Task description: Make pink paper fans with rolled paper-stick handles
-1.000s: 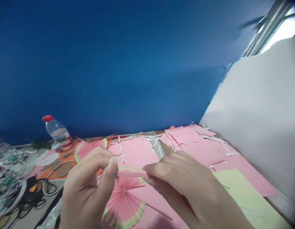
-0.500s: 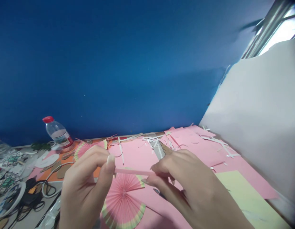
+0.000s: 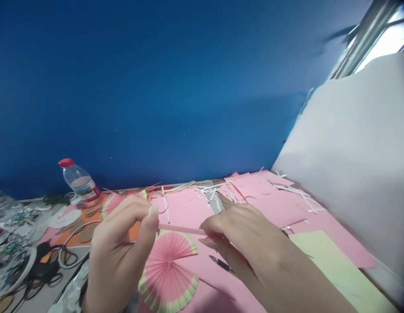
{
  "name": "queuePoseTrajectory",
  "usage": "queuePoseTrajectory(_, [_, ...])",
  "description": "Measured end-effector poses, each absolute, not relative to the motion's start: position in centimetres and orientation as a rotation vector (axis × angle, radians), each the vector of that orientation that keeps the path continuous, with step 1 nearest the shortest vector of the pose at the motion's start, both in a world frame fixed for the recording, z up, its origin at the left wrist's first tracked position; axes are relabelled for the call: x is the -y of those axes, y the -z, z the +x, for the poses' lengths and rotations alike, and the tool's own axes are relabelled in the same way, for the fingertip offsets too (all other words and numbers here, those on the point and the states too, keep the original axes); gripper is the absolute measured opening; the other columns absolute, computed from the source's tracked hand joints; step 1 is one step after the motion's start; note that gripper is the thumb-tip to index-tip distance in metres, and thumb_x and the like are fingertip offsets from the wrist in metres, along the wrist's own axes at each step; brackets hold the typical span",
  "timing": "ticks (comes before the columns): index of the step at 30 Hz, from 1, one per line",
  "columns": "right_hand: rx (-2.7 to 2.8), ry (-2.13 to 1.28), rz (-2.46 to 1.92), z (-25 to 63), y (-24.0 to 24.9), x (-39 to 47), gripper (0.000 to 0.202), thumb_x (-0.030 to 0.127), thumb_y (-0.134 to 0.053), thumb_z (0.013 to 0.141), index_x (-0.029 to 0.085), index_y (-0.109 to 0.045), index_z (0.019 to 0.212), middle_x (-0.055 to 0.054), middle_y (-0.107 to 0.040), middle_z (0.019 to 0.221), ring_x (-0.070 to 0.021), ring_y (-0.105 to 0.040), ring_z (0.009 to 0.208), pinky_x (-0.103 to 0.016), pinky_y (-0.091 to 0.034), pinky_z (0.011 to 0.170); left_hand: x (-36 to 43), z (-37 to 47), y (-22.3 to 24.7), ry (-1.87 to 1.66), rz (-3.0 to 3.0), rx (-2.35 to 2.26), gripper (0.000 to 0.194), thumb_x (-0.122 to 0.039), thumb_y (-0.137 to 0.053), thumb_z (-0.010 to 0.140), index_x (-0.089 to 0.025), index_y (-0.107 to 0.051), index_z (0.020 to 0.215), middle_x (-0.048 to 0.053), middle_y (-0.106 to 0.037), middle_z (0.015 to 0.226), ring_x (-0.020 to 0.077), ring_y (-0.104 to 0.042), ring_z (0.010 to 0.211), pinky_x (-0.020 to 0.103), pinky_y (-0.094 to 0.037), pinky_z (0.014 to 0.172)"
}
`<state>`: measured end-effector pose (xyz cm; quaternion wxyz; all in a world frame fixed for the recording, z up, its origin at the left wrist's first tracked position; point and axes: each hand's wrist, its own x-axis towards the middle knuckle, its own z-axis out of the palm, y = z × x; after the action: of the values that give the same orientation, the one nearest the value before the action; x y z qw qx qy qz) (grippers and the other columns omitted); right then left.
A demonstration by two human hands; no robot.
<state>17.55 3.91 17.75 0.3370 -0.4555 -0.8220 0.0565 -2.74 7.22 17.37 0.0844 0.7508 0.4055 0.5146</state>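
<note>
A narrow pink paper strip [image 3: 180,228] is stretched level between my two hands. My left hand [image 3: 121,252] pinches its left end between thumb and fingers. The right end is in the closed fingers of my right hand [image 3: 250,248]. Below the strip, a round pleated pink paper fan [image 3: 169,274] with a yellow-green rim lies on pink paper, with a gap at its right side. A dark pen [image 3: 221,264] lies beside the fan, partly hidden by my right hand.
A red-capped bottle [image 3: 79,180] stands at the left back near tangled cables [image 3: 41,265]. Behind my left hand is a second pleated fan [image 3: 112,203]. Pink sheets [image 3: 270,200], white paper scraps and a pale yellow sheet [image 3: 335,261] cover the right side.
Both hands have shifted slightly, and my right hand has moved a little left and closer to my left hand. Less of the strip shows between them, and more of the pen is visible.
</note>
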Motion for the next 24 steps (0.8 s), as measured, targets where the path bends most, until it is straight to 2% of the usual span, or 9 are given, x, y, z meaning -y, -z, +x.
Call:
queuePoseTrajectory(5, [2.172, -0.079, -1.081, 18.0, -17.6, -4.1, 0.022, 0.004, -0.05, 0.088, 0.022, -0.054, 0.101, 0.001, -0.059, 0.084, -0.0163, -0.051, 0.079, -0.031, -0.035, 0.075, -7.6, -2.9, -17.5, -1.651, 2.272, -1.206, 0.023, -0.011, -0.053, 0.087, -0.021, -0.051, 0.066, -0.004, -0.053, 0.067, 0.0107, -0.049, 0.065, 0.024, -0.036, 0.061])
queuePoseTrajectory(7, [2.176, -0.038, -1.051, 18.2, -17.7, -4.2, 0.024, 0.001, -0.048, 0.088, 0.02, -0.054, 0.101, 0.0, -0.061, 0.084, -0.0157, -0.052, 0.078, -0.032, -0.035, 0.077, -7.7, -2.9, -17.4, -1.663, 2.261, -1.213, 0.023, -0.012, -0.053, 0.087, -0.021, -0.051, 0.065, -0.004, -0.053, 0.067, 0.0103, -0.049, 0.065, 0.024, -0.035, 0.061])
queuePoseTrajectory(14, [2.135, 0.067, -1.015, 18.2, -18.1, -4.7, 0.01, 0.012, -0.049, 0.093, 0.017, -0.057, 0.09, -0.001, -0.062, 0.078, -0.016, -0.055, 0.075, -0.032, -0.035, 0.073, -7.6, -3.1, -17.5, -1.673, 2.233, -1.218, 0.024, -0.013, -0.051, 0.087, -0.021, -0.05, 0.064, -0.004, -0.049, 0.064, 0.0104, -0.046, 0.062, 0.024, -0.035, 0.06])
queuePoseTrajectory(19, [2.153, 0.127, -1.041, 18.5, -18.2, -4.7, 0.017, 0.003, -0.048, 0.089, 0.016, -0.056, 0.096, -0.002, -0.063, 0.079, -0.0168, -0.056, 0.076, -0.033, -0.036, 0.073, -7.7, -3.3, -17.7, -1.676, 2.152, -1.284, 0.026, -0.019, -0.051, 0.089, -0.022, -0.05, 0.062, -0.005, -0.046, 0.061, 0.0098, -0.043, 0.058, 0.023, -0.034, 0.055])
queuePoseTrajectory(24, [2.162, 0.192, -1.061, 18.8, -18.1, -4.4, 0.016, 0.006, -0.046, 0.092, 0.017, -0.055, 0.1, -0.003, -0.065, 0.085, -0.0181, -0.058, 0.079, -0.033, -0.038, 0.072, -7.7, -3.3, -17.7, -1.644, 2.015, -1.359, 0.025, -0.026, -0.052, 0.091, -0.022, -0.054, 0.065, -0.006, -0.044, 0.058, 0.009, -0.037, 0.051, 0.024, -0.028, 0.047])
